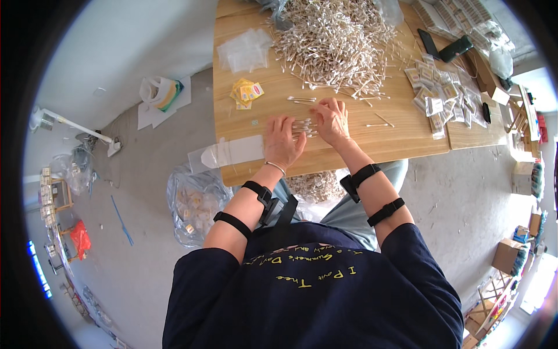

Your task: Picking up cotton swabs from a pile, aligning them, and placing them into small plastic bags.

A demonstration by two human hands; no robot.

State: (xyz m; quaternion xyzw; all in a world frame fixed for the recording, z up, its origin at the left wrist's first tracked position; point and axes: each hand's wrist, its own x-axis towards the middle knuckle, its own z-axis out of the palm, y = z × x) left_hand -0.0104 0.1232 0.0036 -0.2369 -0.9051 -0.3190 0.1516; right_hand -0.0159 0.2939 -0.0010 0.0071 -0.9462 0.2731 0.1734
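Left hand [282, 141], cotton swabs [304, 126] just right

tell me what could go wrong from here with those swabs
The small bundle of white-tipped cotton swabs between the left grip and right grip could spread or roll, since no band or wrapper shows around it. The few loose white-tipped swabs just beyond might get nudged aside. The large heap of white-tipped cotton swabs on the light-brown wooden table could shed more, as stray swabs already lie apart from it.
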